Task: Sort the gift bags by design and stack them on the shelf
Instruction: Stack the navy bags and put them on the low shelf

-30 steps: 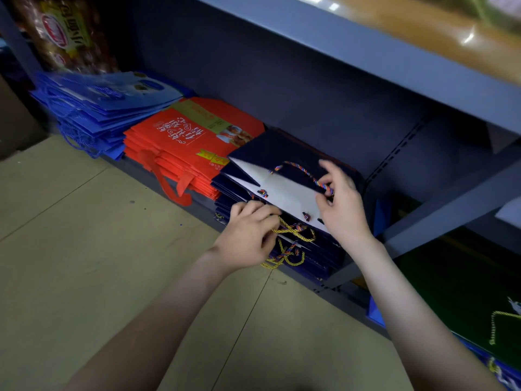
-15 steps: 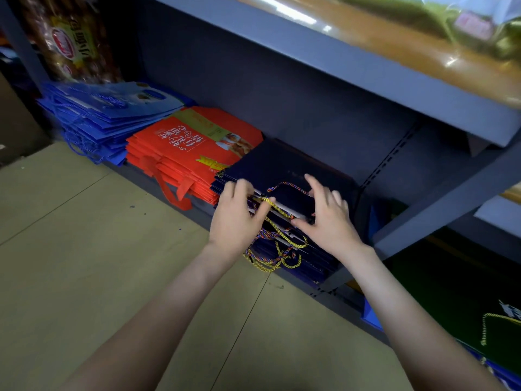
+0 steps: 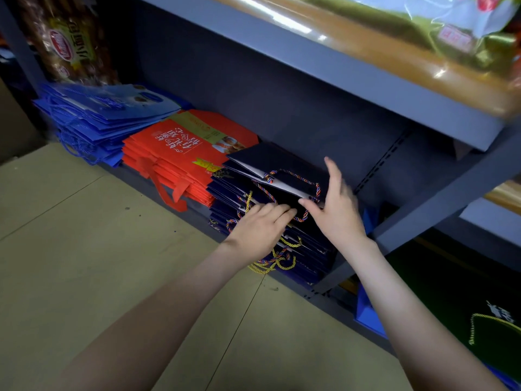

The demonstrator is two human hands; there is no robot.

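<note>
We eased off — left hand (image 3: 259, 231) flat on the navy bags (image 3: 225, 190), right hand (image 3: 338, 215) splayed, empty — and the top bag (image 3: 282, 159) gaped again, unsquared.

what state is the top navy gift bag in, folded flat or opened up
Folded flat but tilted: the top navy gift bag has its handle edge raised off the navy stack, with only a thin white strip showing.
</note>
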